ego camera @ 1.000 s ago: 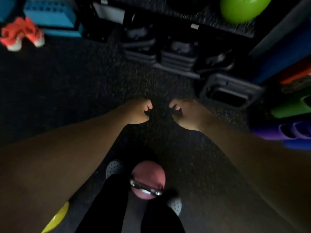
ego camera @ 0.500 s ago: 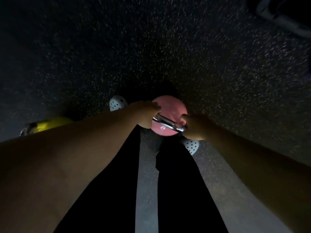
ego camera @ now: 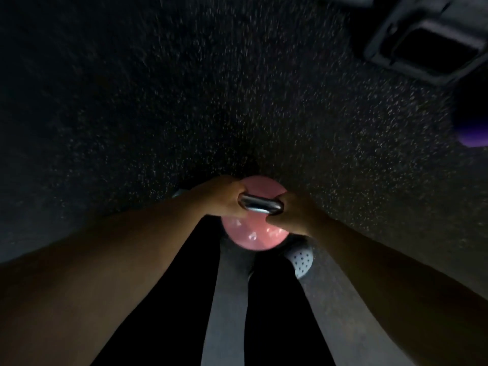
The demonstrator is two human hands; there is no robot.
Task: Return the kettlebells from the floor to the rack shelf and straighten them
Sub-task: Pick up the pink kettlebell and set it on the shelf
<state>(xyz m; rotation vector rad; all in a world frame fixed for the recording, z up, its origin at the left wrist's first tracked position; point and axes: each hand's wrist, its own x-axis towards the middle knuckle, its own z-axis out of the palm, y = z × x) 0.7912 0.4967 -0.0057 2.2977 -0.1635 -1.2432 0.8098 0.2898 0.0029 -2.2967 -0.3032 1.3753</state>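
A pink kettlebell (ego camera: 254, 235) with a shiny metal handle (ego camera: 260, 205) is between my feet, over the dark speckled floor. My left hand (ego camera: 220, 195) grips the left end of the handle. My right hand (ego camera: 293, 215) grips the right end. Both hands are closed around the handle. Whether the bell touches the floor I cannot tell. The rack shelf is out of view.
A dark plastic step frame (ego camera: 425, 38) lies on the floor at the upper right. A purple object (ego camera: 475, 136) shows at the right edge. My pale perforated shoe (ego camera: 301, 260) is just right of the kettlebell. My black-trousered legs fill the lower middle.
My hands went from empty and out in front to closing on the pink kettlebell's handle. The view dropped toward the floor, and the bell now looks larger and nearer.
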